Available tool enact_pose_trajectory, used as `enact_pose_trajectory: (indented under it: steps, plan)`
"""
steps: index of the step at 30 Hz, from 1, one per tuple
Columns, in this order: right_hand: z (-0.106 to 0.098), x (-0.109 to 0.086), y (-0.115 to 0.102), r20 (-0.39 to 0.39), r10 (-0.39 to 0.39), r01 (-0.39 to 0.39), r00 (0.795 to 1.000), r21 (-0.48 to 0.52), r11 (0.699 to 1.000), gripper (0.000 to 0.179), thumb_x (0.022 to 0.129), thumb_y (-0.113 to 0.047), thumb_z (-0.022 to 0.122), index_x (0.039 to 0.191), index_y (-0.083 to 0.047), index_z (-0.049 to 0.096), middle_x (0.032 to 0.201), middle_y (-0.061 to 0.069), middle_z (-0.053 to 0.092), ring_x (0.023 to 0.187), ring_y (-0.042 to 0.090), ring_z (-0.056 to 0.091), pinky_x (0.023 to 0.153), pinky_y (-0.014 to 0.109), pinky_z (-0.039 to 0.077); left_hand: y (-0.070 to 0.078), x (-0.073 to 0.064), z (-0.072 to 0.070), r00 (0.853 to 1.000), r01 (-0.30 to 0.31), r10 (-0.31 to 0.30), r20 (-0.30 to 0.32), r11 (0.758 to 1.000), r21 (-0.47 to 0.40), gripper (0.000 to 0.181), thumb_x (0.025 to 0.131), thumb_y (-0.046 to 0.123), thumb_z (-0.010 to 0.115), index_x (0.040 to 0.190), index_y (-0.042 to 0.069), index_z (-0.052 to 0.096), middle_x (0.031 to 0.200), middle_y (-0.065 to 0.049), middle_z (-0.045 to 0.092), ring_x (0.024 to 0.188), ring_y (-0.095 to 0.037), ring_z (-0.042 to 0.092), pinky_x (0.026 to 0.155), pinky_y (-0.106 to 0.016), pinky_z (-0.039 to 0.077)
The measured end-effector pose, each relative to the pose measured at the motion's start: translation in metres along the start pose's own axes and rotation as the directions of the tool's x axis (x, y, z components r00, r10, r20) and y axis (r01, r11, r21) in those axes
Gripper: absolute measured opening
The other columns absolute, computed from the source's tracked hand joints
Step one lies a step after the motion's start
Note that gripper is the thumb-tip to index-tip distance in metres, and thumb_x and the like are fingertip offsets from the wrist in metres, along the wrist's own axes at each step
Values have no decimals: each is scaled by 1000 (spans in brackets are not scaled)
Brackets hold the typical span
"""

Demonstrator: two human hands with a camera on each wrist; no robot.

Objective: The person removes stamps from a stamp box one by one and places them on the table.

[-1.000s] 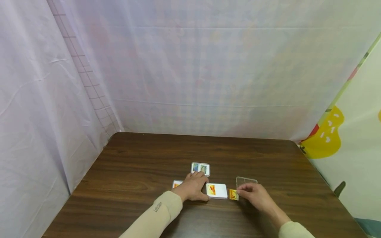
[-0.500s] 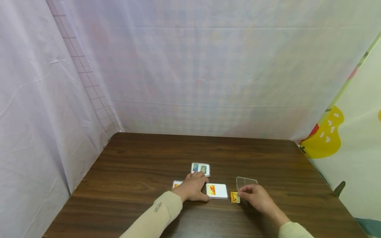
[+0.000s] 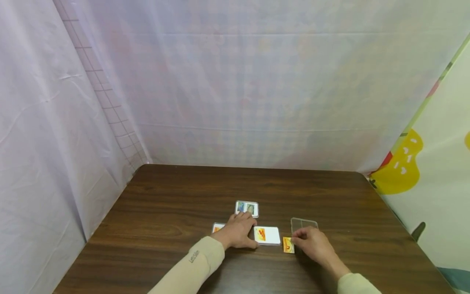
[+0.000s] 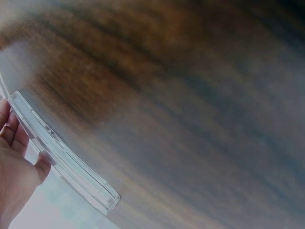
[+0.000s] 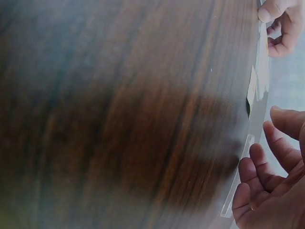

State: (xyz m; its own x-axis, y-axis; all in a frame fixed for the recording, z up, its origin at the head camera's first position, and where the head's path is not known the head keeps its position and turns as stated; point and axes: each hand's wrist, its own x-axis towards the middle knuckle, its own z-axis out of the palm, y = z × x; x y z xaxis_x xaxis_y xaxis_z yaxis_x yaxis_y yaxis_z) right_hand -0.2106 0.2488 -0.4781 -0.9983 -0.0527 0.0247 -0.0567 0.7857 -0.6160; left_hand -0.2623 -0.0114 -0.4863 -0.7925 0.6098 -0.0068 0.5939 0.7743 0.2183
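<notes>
Key relation: yellow picture card (image 3: 288, 246) lies just off the right edge of the white-backed card case (image 3: 272, 236), beyond that case's blank half. Card's long axis runs near to far on the wood-grain table (image 3: 176, 204); case's long axis runs left to right. Card slightly right of the table's middle, well back from its far edge. Right hand (image 3: 312, 243) much the nearer, at the card's right side; left hand (image 3: 238, 231) at the case's opposite end.

Right hand: narrow, thumb and forefinger together, pinching the card's right side in the head view. Wrist view does not show that contact plainly; remaining fingers loosely bent there.

Left hand: wide. Thumb by the case's near left corner, forefinger by its far left corner, that end held between them. Other fingertips reach to the near edge of the two-picture case (image 3: 256, 210) behind; touching or just above, cannot tell.

Around: orange-printed case (image 3: 220, 225) partly hidden under the left hand. Clear plastic cover (image 3: 304, 219) flat behind the right hand, partly hidden by it, nearer the table's right edge than the card cases.
</notes>
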Motion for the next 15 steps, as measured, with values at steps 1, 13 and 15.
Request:
enact_pose_trajectory:
  steps: [1, 13, 15]
  plan:
    - [0, 0, 0, 0, 1, -1, 1000, 0, 1000, 5, 84, -20, 76, 85, -15, 74, 74, -5, 65, 69, 13, 53, 64, 35, 44, 0, 0, 0, 1000, 0, 0, 1, 1000, 2, 55, 78, 53, 76, 119, 19, 61, 116, 6, 50, 108, -12, 45, 101, -40, 37]
    - [-3, 0, 0, 15, -1, 1, 1000, 24, 1000, 8, 86, -22, 75, 89, -14, 75, 71, -6, 63, 64, 11, 54, 61, 34, 44, 0, 0, 1, 1000, -9, 9, -24, 1000, 20, 55, 77, 54, 77, 117, 19, 61, 115, 5, 51, 107, -13, 47, 99, -38, 39]
    - [-3, 1, -2, 19, -7, 7, 1000, 24, 1000, 8, 86, -22, 75, 89, -14, 75, 71, -6, 63, 64, 11, 54, 62, 34, 44, -1, 0, 2, 1000, -8, 8, -24, 1000, 21, 56, 77, 54, 77, 117, 19, 61, 116, 5, 51, 108, -13, 46, 99, -38, 39]
